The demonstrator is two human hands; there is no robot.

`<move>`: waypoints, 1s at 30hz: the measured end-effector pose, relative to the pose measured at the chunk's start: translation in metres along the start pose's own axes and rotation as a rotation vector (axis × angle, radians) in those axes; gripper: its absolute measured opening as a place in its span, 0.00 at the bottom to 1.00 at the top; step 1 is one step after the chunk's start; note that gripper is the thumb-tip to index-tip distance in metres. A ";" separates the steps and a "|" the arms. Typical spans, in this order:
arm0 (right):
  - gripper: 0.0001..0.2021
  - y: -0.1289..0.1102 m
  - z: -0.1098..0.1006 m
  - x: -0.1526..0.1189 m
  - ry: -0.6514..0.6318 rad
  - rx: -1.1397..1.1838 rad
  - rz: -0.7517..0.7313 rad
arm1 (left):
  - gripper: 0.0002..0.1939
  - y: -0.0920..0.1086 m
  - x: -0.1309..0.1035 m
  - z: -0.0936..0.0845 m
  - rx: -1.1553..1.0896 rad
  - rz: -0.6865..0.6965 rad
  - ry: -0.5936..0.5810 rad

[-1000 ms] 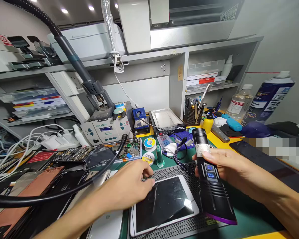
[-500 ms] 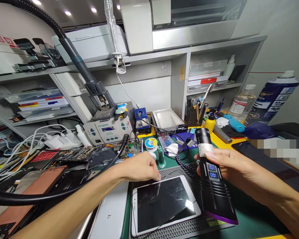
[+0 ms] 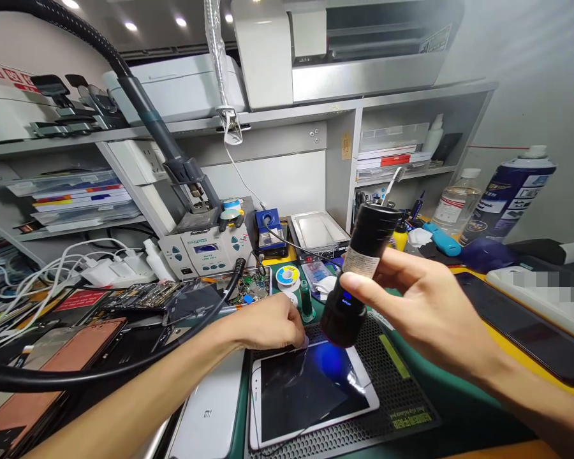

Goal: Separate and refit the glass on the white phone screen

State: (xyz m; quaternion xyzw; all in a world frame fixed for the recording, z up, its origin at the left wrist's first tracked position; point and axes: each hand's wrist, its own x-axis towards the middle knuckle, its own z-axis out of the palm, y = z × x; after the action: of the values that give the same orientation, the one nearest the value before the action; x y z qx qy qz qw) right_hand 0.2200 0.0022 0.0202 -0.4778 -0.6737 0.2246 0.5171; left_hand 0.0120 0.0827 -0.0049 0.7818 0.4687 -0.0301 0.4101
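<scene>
A white tablet (image 3: 316, 395) with a dark screen lies on a black perforated mat (image 3: 402, 389). My right hand (image 3: 411, 299) grips a black cylindrical lamp (image 3: 358, 274) with small lit blue marks, tilted above the tablet's upper right part. A blue glow shows on the screen below it. My left hand (image 3: 277, 322) is closed at the tablet's top edge, its fingertips pressed together; what they hold, if anything, is too small to tell. A thin dark line runs over the tablet's left side.
Green spool (image 3: 306, 303) and solder reel (image 3: 287, 276) stand behind the tablet. A white Xiaomi-marked device (image 3: 208, 408) lies left. Behind are a soldering station (image 3: 205, 252) and circuit boards (image 3: 253, 287). A phone (image 3: 530, 325), bottle (image 3: 459, 201) and spray can (image 3: 507, 197) are right.
My right hand has moved left and turned the lamp so its wide end points down over the tablet. Blue light now shows on the screen. My left hand has stayed nearly in place.
</scene>
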 end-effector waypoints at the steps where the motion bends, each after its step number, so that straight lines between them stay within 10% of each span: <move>1: 0.12 0.001 0.003 0.002 -0.014 -0.018 -0.014 | 0.03 -0.001 0.000 0.000 -0.005 0.004 0.001; 30: 0.10 0.020 0.037 0.005 -0.060 -0.238 -0.189 | 0.05 -0.013 0.001 0.006 -0.193 0.212 -0.074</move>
State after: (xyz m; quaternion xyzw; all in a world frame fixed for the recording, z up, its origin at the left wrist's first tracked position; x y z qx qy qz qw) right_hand 0.1940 0.0221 -0.0067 -0.4634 -0.7525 0.1076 0.4553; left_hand 0.0049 0.0821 -0.0176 0.7820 0.3690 0.0298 0.5014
